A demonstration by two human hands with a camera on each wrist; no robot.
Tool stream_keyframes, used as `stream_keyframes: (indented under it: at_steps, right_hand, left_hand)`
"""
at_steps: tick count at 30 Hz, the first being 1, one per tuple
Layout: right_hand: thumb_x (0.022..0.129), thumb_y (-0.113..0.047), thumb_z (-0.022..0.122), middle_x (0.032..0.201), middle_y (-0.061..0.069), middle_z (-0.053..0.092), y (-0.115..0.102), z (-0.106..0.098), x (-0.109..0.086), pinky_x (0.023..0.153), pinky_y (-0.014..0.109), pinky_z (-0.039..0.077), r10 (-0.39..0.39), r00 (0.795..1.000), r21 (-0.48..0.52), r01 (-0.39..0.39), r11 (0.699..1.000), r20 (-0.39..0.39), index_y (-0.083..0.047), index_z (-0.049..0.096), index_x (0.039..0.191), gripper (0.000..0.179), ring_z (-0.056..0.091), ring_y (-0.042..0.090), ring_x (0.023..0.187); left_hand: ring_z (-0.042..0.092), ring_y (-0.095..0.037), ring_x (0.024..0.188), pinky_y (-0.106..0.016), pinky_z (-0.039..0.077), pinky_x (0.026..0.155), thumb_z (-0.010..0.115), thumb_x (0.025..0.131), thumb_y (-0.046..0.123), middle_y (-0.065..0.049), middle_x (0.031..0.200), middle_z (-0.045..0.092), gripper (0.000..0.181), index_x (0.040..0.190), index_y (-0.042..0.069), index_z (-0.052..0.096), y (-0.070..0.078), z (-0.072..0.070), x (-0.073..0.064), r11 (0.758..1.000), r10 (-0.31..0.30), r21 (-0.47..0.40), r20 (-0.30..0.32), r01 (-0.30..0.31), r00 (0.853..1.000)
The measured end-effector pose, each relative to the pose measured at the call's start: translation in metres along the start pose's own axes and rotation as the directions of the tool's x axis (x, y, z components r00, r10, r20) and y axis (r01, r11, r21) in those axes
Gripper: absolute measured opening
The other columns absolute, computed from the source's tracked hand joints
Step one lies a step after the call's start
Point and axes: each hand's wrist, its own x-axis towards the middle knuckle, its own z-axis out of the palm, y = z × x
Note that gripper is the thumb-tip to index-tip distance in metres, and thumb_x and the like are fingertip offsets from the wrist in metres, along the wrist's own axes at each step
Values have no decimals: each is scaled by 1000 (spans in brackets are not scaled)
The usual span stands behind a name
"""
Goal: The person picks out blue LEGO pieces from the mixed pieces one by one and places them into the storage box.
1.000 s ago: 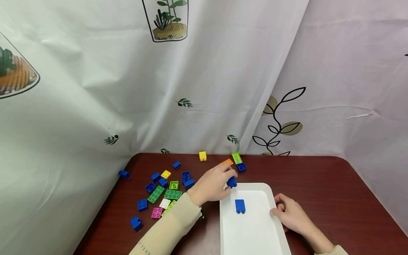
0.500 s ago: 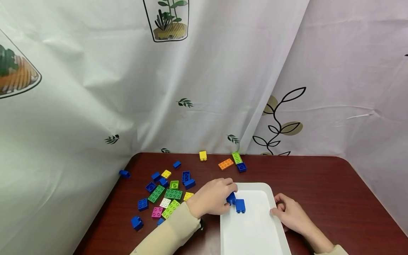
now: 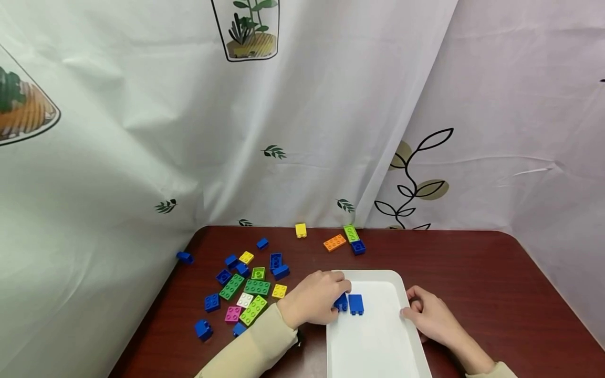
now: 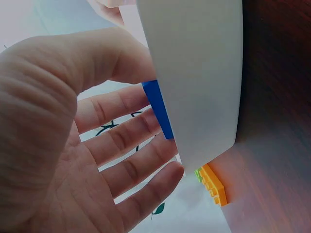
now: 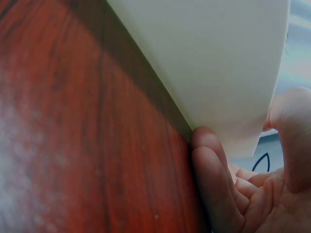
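Note:
My left hand [image 3: 314,298] pinches a blue brick [image 3: 341,303] between thumb and fingers inside the left rim of the white tray [image 3: 373,346]. A second blue brick [image 3: 356,304] lies in the tray, just right of the held one, studs toward me. In the left wrist view the tray wall [image 4: 199,73] hides part of the held blue brick [image 4: 158,109]. On the other side my right hand [image 3: 432,315] grips the tray's right rim, thumb on top. The right wrist view has its fingers [image 5: 214,174] curled against the tray's outer side.
Several loose bricks lie left of the tray, among them a dark green brick [image 3: 257,287], a pink brick [image 3: 233,315] and a lime brick [image 3: 253,310]. Behind the tray are an orange brick [image 3: 334,243] and a yellow brick [image 3: 301,230]. A patterned curtain [image 3: 302,115] hangs behind the table.
My left hand has brought its blue brick from above the tray's far left corner down toward me, beside the other blue brick. The right hand and the tray have stayed put.

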Motion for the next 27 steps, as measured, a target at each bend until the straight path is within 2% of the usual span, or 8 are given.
stream_keyframes:
  at_steps: [7,10,14,21,27]
  right_hand:
    - [86,-8,69,60,-1,51,0,0,-1,40,35,52,-5,1000,3,5,1000,1,-4,59,107,23,53,14,43]
    - [86,-8,69,60,0,51,0,-1,-1,39,35,51,-2,1000,3,2,1000,2,-4,59,107,23,52,14,43]
    - [86,-8,69,60,0,50,0,-1,0,39,35,51,-3,1000,0,3,1000,0,-4,59,107,23,52,14,42]
    - [87,-9,69,60,0,51,2,-1,0,40,35,51,-8,1000,-2,8,1000,1,-4,59,107,23,53,15,43]
    - [87,-9,69,60,-1,51,3,-1,0,40,35,52,-3,1000,10,3,1000,11,-4,59,107,23,53,14,44]
  left_hand:
    - [56,-5,81,-27,52,74,79,84,22,5,105,69,32,115,20,73,2,0,0,1000,0,19,-1,0,1000]
    - [63,-8,97,-31,57,88,79,86,29,4,118,69,40,124,21,70,3,-1,-1,1000,-16,2,19,16,1000]
    - [63,-13,116,-35,54,102,77,90,42,3,133,64,51,135,22,65,3,-3,0,999,-35,-17,21,36,999]
    - [62,-14,115,-34,55,100,74,92,47,2,134,62,54,138,21,63,-5,-4,11,998,-60,-20,-26,60,998]
    - [61,-15,118,-34,55,100,73,92,50,0,138,60,60,142,20,59,-12,-4,25,999,-48,10,-84,49,995]
